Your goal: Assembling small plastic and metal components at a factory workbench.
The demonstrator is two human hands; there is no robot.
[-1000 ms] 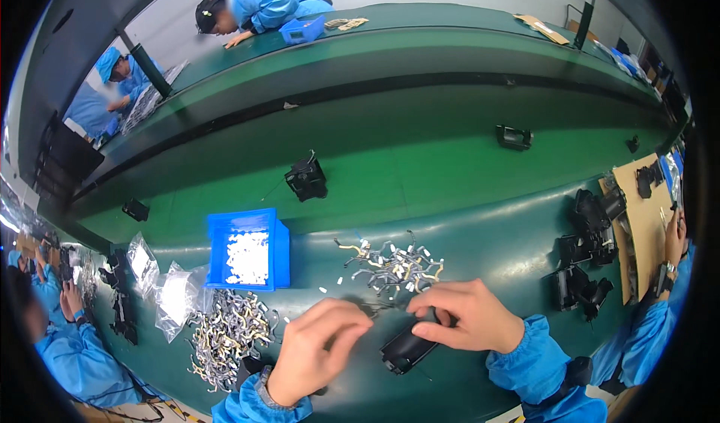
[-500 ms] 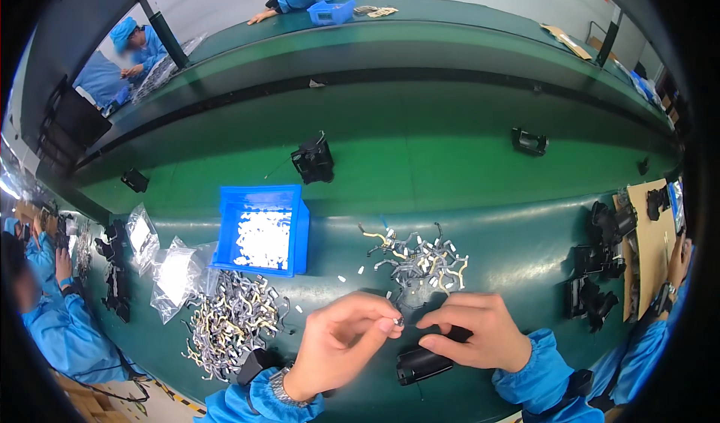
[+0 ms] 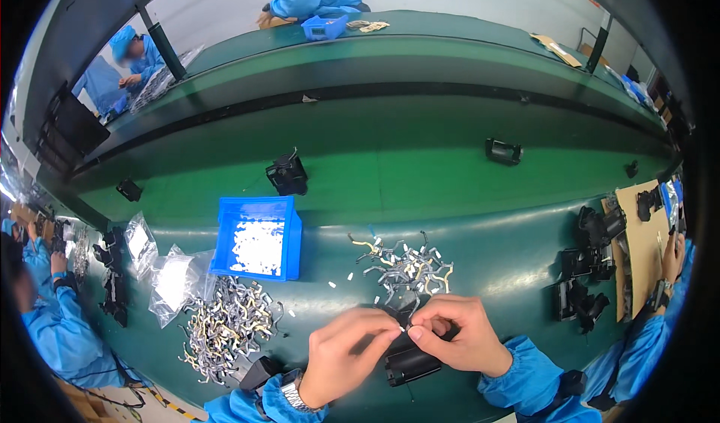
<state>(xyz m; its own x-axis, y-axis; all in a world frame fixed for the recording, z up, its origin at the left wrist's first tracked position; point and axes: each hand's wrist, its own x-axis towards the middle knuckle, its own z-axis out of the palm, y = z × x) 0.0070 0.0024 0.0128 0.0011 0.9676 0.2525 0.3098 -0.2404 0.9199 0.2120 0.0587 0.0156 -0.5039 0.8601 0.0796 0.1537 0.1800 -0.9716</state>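
Observation:
My left hand (image 3: 343,355) pinches a tiny white piece (image 3: 403,329) between thumb and forefinger, just in front of me. Meeting it from the other side, my right hand (image 3: 463,337) is also closed in a pinch at the same spot; its fingertips hide what they grip. Below the right hand lies a black hollow plastic housing (image 3: 412,367), partly covered by the fingers. Just beyond the hands is a loose heap of short wire leads with small connectors (image 3: 409,269), grey, black and yellow. A larger heap of similar leads (image 3: 229,322) lies left of my left hand.
A blue bin (image 3: 295,235) holds many small white pieces (image 3: 257,247). Clear plastic bags (image 3: 174,280) lie to its left. Black housings (image 3: 581,265) are grouped at right beside cardboard (image 3: 643,232). More housings (image 3: 288,175) sit on the green conveyor surface (image 3: 405,153). Co-workers sit on both sides and opposite.
My right hand has moved left, its fingers closing to meet the left fingertips. The housings on the green surface have shifted left in view. The person opposite has moved an arm.

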